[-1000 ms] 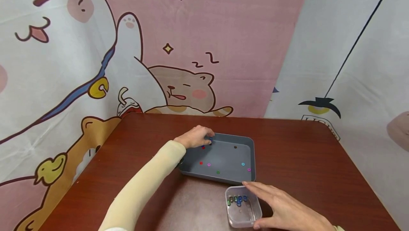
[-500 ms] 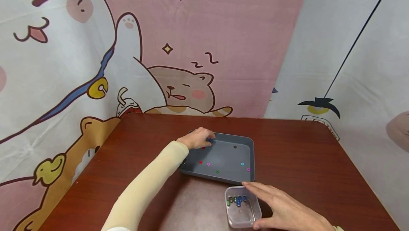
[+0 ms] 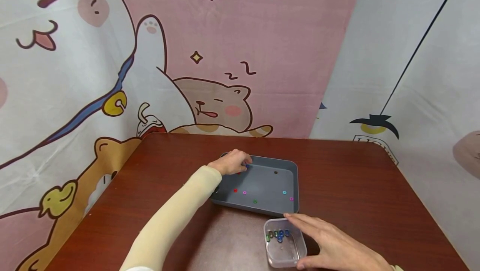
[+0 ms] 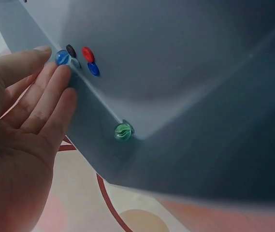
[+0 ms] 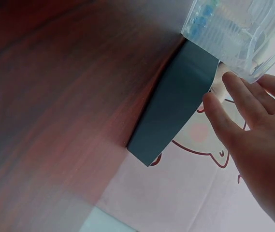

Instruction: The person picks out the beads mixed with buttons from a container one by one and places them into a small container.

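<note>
My left hand (image 3: 229, 163) reaches into the far left corner of a grey tray (image 3: 258, 212). In the left wrist view, its fairly straight fingers and thumb lie around a blue glass marble (image 4: 62, 57) at the foot of the tray wall, fingertips right at it. Beside that marble are a black disc (image 4: 71, 50), a red ring (image 4: 88, 54) and a blue one (image 4: 94, 69). A green swirled marble (image 4: 123, 131) sits farther along the wall. My right hand (image 3: 335, 242) holds a clear plastic box (image 3: 285, 261) between thumb and fingers; several blue and green marbles (image 3: 280, 238) lie inside.
Small coloured rings are scattered over the tray floor, among them a pink ring (image 3: 245, 192), a green ring (image 3: 255, 201) and a cyan ring (image 3: 284, 192). A brown table (image 3: 345, 179) carries everything. Behind it hangs a cartoon-print cloth (image 3: 285, 54).
The left hand has shifted slightly right and its fingers have drawn closer around the blue marble. My right hand and the plastic box stay where they were.
</note>
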Motion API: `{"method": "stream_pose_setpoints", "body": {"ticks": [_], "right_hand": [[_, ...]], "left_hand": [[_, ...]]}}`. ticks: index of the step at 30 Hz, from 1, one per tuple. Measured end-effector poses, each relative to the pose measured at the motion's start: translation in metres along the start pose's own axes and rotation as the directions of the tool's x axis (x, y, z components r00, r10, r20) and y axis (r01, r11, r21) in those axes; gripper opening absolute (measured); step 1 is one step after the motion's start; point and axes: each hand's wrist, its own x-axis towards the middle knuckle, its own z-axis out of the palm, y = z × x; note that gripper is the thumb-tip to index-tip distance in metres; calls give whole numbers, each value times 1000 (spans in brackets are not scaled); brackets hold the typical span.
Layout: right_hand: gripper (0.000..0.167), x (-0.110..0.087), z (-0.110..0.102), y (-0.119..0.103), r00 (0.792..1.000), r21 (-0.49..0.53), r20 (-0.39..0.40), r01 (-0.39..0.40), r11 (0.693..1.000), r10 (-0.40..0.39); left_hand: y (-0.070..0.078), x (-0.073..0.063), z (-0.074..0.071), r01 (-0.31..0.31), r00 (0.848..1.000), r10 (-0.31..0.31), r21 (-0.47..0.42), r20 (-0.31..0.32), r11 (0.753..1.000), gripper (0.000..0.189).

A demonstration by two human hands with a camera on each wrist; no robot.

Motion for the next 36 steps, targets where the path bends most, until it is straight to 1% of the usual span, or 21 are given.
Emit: {"method": "stream_pose_setpoints", "body": {"ticks": [5, 9, 17, 23, 29, 36], "right_hand": [[94, 0, 0, 0, 1000, 8, 6, -9, 1000, 9], [94, 1, 0, 0, 1000, 24, 11, -18, 1000, 18], [96, 1, 0, 0, 1000, 25, 14, -27, 999, 26], [95, 1, 0, 0, 1000, 31, 12, -24, 999, 23], [95, 1, 1, 0, 1000, 12, 5, -17, 1000, 17], [95, 1, 0, 0, 1000, 33, 13, -23, 999, 23]], "left_hand": [[0, 1, 1, 1, 1000, -1, 0, 2, 1000, 31], [-1, 1, 1, 2, 1000, -2, 18, 7, 1000, 33], [0, -1, -1, 32, 999, -34, 84, 27, 996, 38], [1, 0, -1, 37, 999, -39, 119, 12, 992, 33], [1, 0, -1, 51, 999, -51, 123, -5, 991, 25], [1, 0, 0, 51, 999, -52, 126, 4, 991, 22]]}}
